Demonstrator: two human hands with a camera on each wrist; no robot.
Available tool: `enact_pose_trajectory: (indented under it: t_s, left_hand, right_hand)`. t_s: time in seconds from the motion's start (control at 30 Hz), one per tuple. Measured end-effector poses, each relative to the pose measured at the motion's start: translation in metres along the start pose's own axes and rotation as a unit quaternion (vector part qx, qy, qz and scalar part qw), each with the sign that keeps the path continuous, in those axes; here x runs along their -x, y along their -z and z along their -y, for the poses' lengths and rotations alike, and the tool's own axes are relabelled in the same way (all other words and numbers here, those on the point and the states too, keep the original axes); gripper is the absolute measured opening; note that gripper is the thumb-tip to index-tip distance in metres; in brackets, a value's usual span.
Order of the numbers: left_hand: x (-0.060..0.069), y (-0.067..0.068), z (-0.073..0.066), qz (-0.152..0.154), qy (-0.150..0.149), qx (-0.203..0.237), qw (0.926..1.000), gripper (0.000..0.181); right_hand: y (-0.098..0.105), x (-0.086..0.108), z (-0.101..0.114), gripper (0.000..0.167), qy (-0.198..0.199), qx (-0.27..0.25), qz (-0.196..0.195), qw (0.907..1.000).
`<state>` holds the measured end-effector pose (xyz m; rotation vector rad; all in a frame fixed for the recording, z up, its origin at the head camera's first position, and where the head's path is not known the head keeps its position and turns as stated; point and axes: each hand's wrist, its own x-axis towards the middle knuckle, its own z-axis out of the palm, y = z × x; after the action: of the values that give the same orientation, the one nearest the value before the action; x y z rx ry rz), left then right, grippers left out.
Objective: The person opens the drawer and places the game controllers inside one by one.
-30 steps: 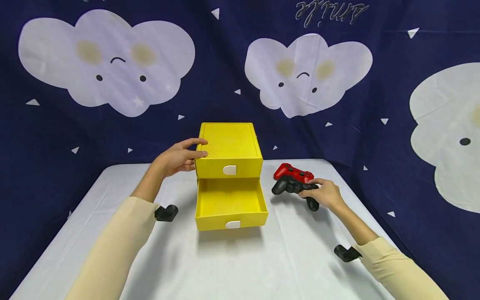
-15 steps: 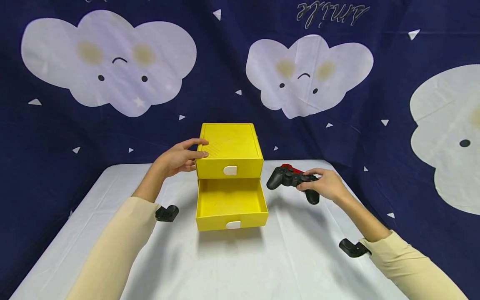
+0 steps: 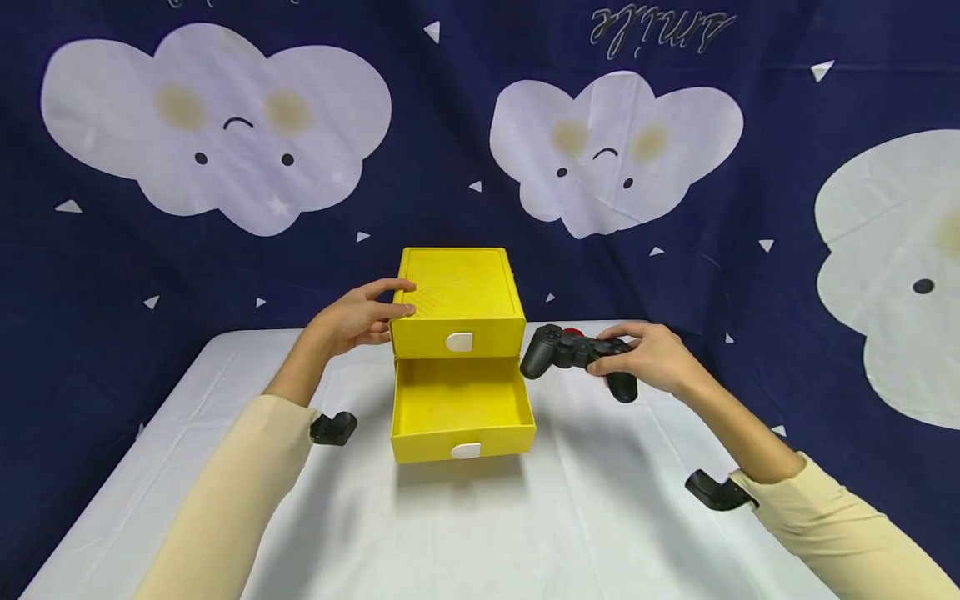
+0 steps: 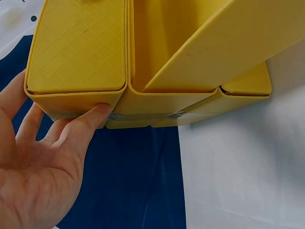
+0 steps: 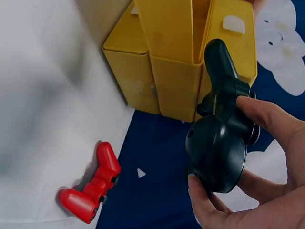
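A yellow drawer cabinet (image 3: 459, 283) stands on the white table, its middle drawer (image 3: 465, 396) pulled out and bare inside. My left hand (image 3: 351, 320) rests against the cabinet's upper left edge, fingers extended over the top and along the side; in the left wrist view, fingertips touch the side wall. To the cabinet's right, my right hand (image 3: 651, 357) pinches a black game controller (image 3: 573, 350) by one end and holds it above the table. A red game controller (image 5: 90, 188) lies on the table below, mostly hidden behind the black one in the head view.
The white table (image 3: 450, 533) ends at a dark blue cloth (image 3: 442, 200) printed with pale clouds, hanging behind and around it. A white pull tab (image 3: 466, 450) sits on the extended drawer's front. Black wrist devices (image 3: 333, 427) stick out from both sleeves.
My right hand has lifted the black controller off the table and carried it slightly left, nearer the cabinet, covering more of the red controller. My left hand stays in place.
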<state>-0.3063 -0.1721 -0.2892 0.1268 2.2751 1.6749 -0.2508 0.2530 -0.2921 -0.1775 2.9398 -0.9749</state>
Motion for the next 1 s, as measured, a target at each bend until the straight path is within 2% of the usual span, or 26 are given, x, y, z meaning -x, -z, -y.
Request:
enact_pose_trajectory:
  t_s: [0.2, 0.43, 0.67, 1.0]
  left_hand:
    - [-0.001, 0.000, 0.001, -0.004, 0.000, 0.002, 1.0000, 0.061]
    - [-0.001, 0.002, 0.001, -0.009, 0.004, 0.003, 1.0000, 0.061]
    - [-0.001, 0.002, 0.002, -0.003, 0.002, 0.009, 1.0000, 0.062]
    - [-0.003, 0.002, 0.003, 0.005, 0.001, 0.010, 0.9999, 0.062]
  right_hand:
    - [-0.004, 0.004, 0.010, 0.064, 0.011, -0.004, 0.021, 0.9997]
    - [-0.013, 0.008, 0.023, 0.055, 0.031, -0.023, 0.046, 0.9982]
    - [-0.025, 0.007, 0.036, 0.051, 0.032, -0.044, 0.068, 0.9962]
    - [-0.040, 0.002, 0.051, 0.058, 0.033, -0.035, 0.088, 0.9950]
